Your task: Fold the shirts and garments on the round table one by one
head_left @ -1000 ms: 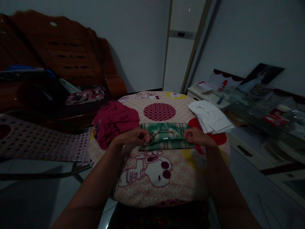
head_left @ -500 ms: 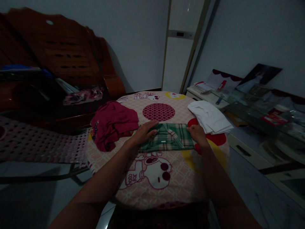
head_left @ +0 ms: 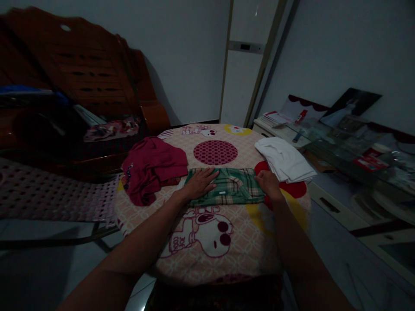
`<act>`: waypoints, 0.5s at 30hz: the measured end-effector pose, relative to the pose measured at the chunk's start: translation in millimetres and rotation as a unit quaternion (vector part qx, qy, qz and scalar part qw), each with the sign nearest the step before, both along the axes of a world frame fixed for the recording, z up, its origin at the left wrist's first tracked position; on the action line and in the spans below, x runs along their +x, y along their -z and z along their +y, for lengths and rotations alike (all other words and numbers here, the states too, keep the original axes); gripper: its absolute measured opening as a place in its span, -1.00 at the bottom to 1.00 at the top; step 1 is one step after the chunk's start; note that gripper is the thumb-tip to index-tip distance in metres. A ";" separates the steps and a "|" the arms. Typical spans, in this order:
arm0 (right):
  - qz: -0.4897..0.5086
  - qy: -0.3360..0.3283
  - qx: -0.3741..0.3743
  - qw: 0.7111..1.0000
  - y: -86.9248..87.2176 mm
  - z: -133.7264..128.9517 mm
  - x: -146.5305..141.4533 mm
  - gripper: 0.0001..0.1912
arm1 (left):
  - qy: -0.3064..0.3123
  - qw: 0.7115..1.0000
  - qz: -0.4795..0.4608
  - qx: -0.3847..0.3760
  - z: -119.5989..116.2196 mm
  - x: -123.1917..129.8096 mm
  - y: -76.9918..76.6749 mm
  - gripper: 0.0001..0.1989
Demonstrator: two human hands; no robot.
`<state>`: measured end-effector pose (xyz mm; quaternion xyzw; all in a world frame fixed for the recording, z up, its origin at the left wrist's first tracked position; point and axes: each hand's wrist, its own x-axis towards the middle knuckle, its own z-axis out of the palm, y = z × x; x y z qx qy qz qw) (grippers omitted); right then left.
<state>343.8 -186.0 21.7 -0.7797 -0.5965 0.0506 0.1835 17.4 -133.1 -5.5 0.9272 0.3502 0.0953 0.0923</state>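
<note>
A green plaid garment (head_left: pixel 231 188), folded into a long flat strip, lies across the round table in front of me. My left hand (head_left: pixel 200 185) rests flat on its left part, fingers stretched out. At the right end, my right hand (head_left: pixel 267 181) is closed with its fingers curled on the cloth's edge. To the left is a crumpled magenta garment (head_left: pixel 155 166) with a small patterned trim. A folded white garment (head_left: pixel 283 159) lies beyond my right hand.
A patterned cloth (head_left: pixel 207 237) with cartoon dogs covers the round table. On the left stand a woven chair (head_left: pixel 58 194) and a carved wooden bench (head_left: pixel 84 73). A low cabinet with a glass shelf (head_left: pixel 343 151) and various items runs along the right wall.
My left hand has come down flat onto the plaid garment and slid slightly right, uncovering its left end. My right hand stays at the right edge.
</note>
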 end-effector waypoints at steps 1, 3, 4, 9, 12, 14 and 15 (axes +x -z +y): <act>0.003 -0.002 0.020 1.000 -1.7 -0.7 -2.4 -0.81 | -0.001 1.000 -0.002 0.000 -0.2 0.5 0.0 -0.38; 0.011 -0.040 0.081 0.996 -3.4 -0.6 -9.7 -0.77 | -0.005 1.000 -0.004 0.000 -1.3 1.3 -0.4 -0.38; 0.014 -0.076 0.113 0.991 -2.9 0.5 -14.5 -0.74 | -0.008 1.000 -0.006 0.000 -2.0 1.6 -0.7 -0.37; 0.005 -0.263 0.140 0.955 16.5 11.3 -40.0 -0.55 | -0.033 0.999 -0.025 0.013 -4.8 2.2 0.2 -0.35; -0.036 -0.300 0.083 0.950 32.5 16.5 -45.5 -0.51 | -0.051 0.998 -0.013 0.019 -2.9 2.4 4.0 -0.33; -0.066 -0.300 0.062 0.950 40.3 18.5 -43.4 -0.50 | -0.057 0.998 -0.008 0.021 -1.1 2.2 6.2 -0.33; -0.077 -0.295 0.059 0.950 43.3 19.3 -41.2 -0.49 | -0.056 0.998 -0.007 0.020 -0.3 1.7 6.9 -0.33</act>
